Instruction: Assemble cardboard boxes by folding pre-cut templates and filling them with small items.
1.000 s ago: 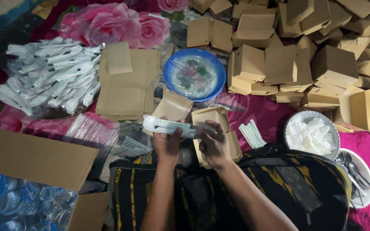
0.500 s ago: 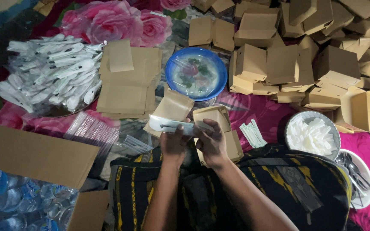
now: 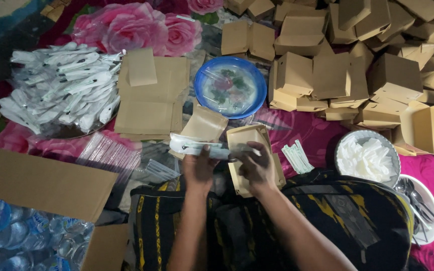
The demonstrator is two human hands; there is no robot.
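Observation:
My left hand and my right hand together hold a white plastic-wrapped cutlery packet lying crosswise just above my lap. The packet's left end sticks out past my left hand. Under my right hand sits an open brown cardboard box, its flap raised to the left. My legs, covered in dark cloth with yellow stripes, fill the bottom of the view.
A pile of white cutlery packets lies far left beside flat cardboard sheets. A blue bowl, stacked folded brown boxes, a bowl of white tissue, a plate of spoons, clear sleeves and a carton of water cups surround me.
Both hands and the packet have shifted slightly; my right hand now rests lower over the open box. Little else has moved.

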